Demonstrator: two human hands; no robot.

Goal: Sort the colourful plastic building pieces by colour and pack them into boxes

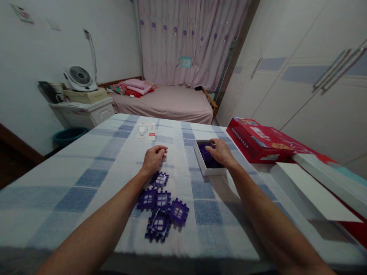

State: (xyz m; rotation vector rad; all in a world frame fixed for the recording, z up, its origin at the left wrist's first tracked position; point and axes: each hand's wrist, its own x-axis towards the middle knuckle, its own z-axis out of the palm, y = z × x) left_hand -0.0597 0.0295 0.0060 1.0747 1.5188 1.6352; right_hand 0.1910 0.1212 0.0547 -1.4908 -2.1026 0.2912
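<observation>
My right hand (220, 151) reaches over the rim of a small white box (205, 168). Its thumb and fingers close on the purple interlocking plastic pieces (204, 151) inside; which piece they grip is partly hidden. My left hand (153, 158) rests on the tablecloth, fingers loosely curled together, with nothing showing in them. Just below it lies a purple square piece (159, 179) with a window cut-out and notched edges. Several more such pieces lie nearer to me, among them one on the left (147, 199), one on the right (179, 212) and some overlapping ones in front (158, 225).
A printed card (145, 131) lies toward the table's far side. On the right are a red box (258, 139) and an open white box lid or tray (312, 191). A bed (172, 101) stands beyond the checked tablecloth (114, 168); wardrobe doors (304, 76) line the right.
</observation>
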